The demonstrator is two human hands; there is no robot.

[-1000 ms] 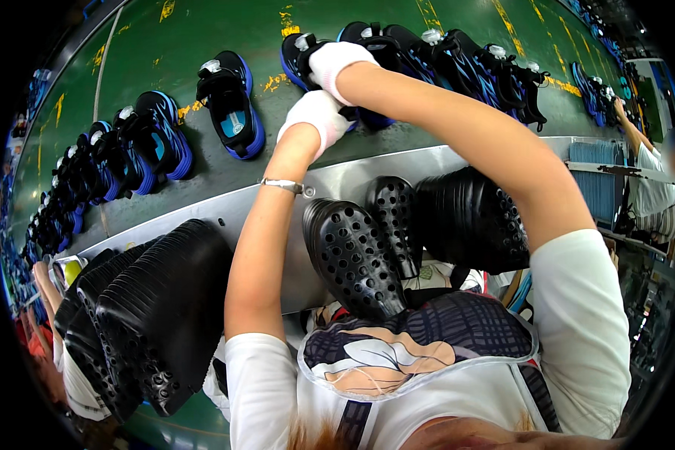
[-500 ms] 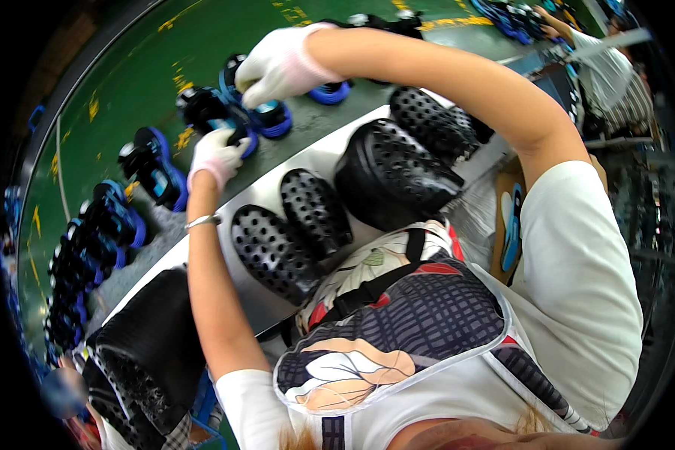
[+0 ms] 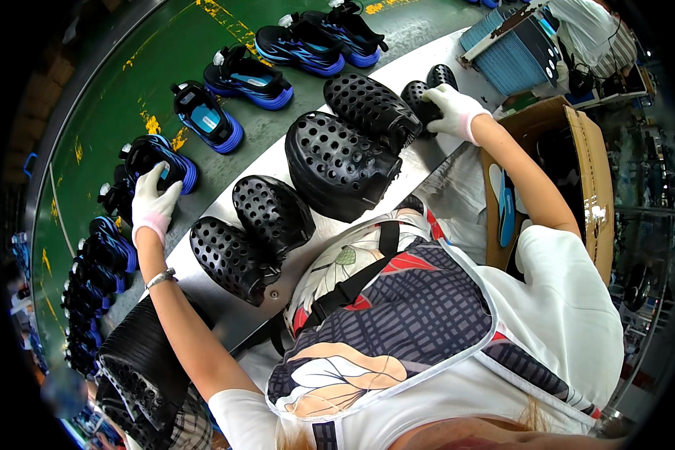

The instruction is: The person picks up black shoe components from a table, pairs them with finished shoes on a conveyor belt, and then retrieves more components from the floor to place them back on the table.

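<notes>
Up front, the left hand (image 3: 154, 206), in a white glove, lay with its grip closed over a black and blue shoe (image 3: 157, 161) on the green conveyor belt (image 3: 112, 90), fingers wrapped over the shoe's near side. A metal bracelet (image 3: 160, 279) sat on that wrist. The right hand (image 3: 451, 112), gloved the same way, reached out to the far end of the grey surface (image 3: 274, 161) and pressed its grip, fingers curled together, onto a small black perforated clog (image 3: 418, 101); a second small clog (image 3: 442, 75) stood just beyond it. Between the two hands, on the same surface, sat a row of black perforated moulded pieces: two large ones (image 3: 341, 161) near the right hand and two smaller ones (image 3: 255, 232) nearer the left arm. More black and blue shoes (image 3: 251, 75) ran in a line along the belt, spaced apart, curving off to the left edge. Down at the lower left a stack of black ridged pieces (image 3: 139, 367) rested by the left elbow. To the right stood an open cardboard box (image 3: 585, 180), and a stack of blue sheets (image 3: 514, 52) lay farther off.
</notes>
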